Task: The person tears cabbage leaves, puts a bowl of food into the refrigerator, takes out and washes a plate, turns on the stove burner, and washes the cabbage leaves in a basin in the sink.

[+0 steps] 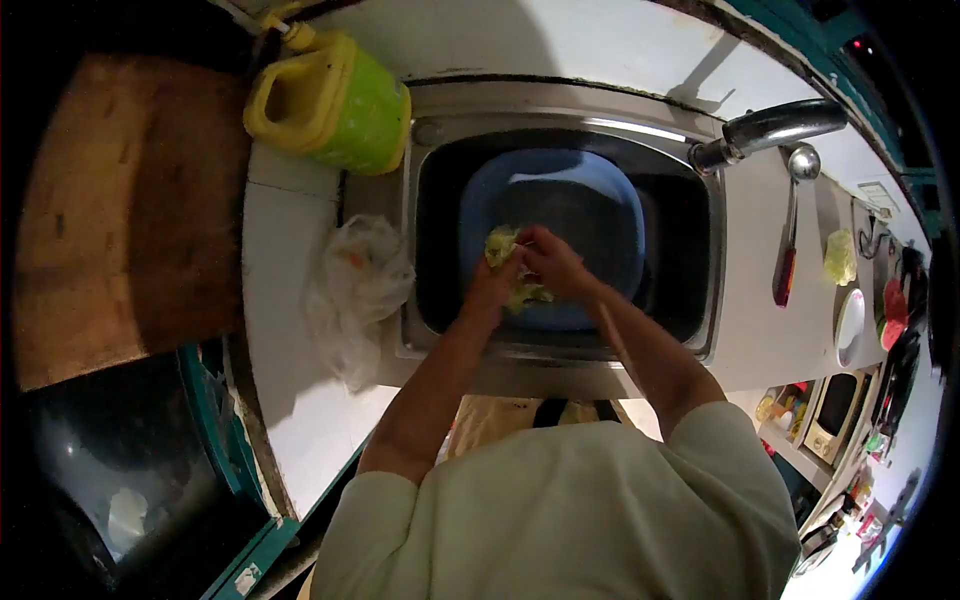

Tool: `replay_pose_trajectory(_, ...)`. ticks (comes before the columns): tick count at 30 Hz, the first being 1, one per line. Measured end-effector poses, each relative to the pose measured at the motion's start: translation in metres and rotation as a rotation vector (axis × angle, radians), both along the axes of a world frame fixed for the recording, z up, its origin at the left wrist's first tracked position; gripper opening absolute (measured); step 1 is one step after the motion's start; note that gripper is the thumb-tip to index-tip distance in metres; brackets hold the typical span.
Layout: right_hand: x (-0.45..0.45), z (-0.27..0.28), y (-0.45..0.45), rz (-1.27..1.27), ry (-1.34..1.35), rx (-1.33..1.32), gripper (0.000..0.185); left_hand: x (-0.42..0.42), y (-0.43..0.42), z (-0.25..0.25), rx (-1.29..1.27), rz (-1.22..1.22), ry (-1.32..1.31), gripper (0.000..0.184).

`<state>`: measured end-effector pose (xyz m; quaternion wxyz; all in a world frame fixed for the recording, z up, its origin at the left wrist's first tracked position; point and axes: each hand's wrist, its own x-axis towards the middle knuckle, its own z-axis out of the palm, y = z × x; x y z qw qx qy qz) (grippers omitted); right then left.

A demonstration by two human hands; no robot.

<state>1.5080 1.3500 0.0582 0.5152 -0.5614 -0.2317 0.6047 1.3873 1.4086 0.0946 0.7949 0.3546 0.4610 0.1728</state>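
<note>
Over a blue basin [610, 215] in the dark sink, both hands meet around a pale green leafy vegetable [501, 246]. My left hand [496, 278] is closed around it from the left. Touching it from the right is my right hand [548, 262], with its fingers bent in a pinch. More leafy pieces [530, 293] show just below the hands, inside the basin. The fingertips are small and partly hidden by the leaves.
A chrome faucet [745, 135] stands at the sink's right rear corner. To the left are a yellow-green jug [345, 105] and a clear plastic bag [365, 270]. A ladle [791, 225], a white bowl [850, 328] and a yellowish-green item [840, 257] lie right.
</note>
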Motion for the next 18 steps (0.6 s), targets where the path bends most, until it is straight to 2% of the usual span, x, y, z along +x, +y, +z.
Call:
replay_pose_trajectory(1, 0.001, 0.006, 0.000, 0.000, 0.091, -0.025, 0.031, -0.004, 0.003, -0.008, 0.030, -0.023, 0.016, 0.039)
replay_pose_trajectory(4, 0.019, 0.003, 0.011, 0.143, -0.042, -0.280, 0.026, -0.018, 0.002, -0.021, 0.134, -0.014, 0.125, 0.040)
replay_pose_trajectory(6, 0.029, -0.016, 0.023, -0.075, -0.402, -0.340, 0.026, -0.025, -0.001, -0.014, 0.180, 0.017, 0.190, 0.046)
replay_pose_trajectory(8, 0.030, -0.095, 0.036, -0.141, -0.877, -0.280, 0.029, -0.032, 0.002, -0.011, 0.182, 0.027, 0.214, 0.054)
replay_pose_trajectory(11, -0.009, -0.113, 0.057, 0.583, -0.847, -0.202, 0.033, -0.042, 0.008, -0.024, 0.130, 0.000, 0.189, 0.058)
replay_pose_trajectory(12, -0.017, -0.121, 0.053, 0.402, -0.844, -0.100, 0.030, -0.044, 0.011, -0.023, 0.121, -0.005, 0.222, 0.057)
replay_pose_trajectory(15, 0.027, -0.068, 0.033, 0.030, -0.430, -0.226, 0.031, -0.046, 0.019, -0.011, 0.099, -0.002, 0.279, 0.055)
replay_pose_trajectory(17, 0.077, -0.067, 0.028, -0.053, -0.811, -0.464, 0.031, -0.052, 0.020, -0.015, 0.098, 0.021, 0.283, 0.055)
replay_pose_trajectory(18, 0.082, -0.089, 0.019, 0.084, -1.076, -0.501, 0.034, -0.053, 0.019, -0.016, 0.074, 0.028, 0.252, 0.054)
